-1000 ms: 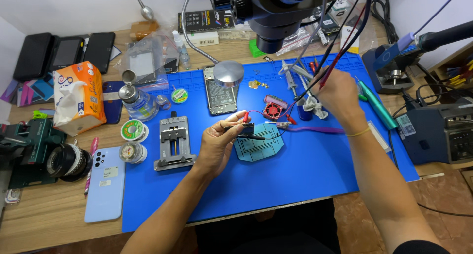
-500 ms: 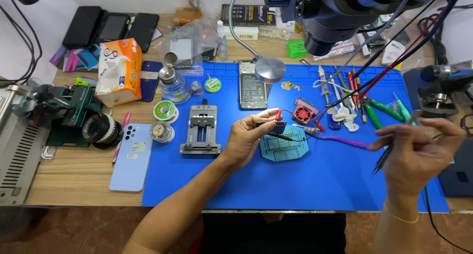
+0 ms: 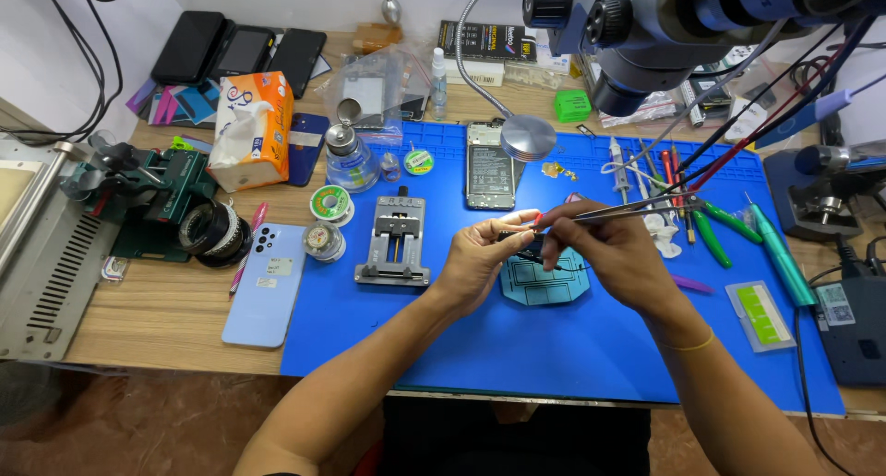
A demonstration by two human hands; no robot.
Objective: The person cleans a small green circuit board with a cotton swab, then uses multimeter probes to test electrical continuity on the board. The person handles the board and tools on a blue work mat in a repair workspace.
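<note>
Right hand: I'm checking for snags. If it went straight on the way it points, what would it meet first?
The right hand points left, so probably the left hand's fingers, almost touching; depth unclear.

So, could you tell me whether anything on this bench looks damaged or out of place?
Nothing stands out. The opened phone lies flat on the mat; both hands work over the teal pad.

Bare mat nearside; tools crowd behind.
</note>
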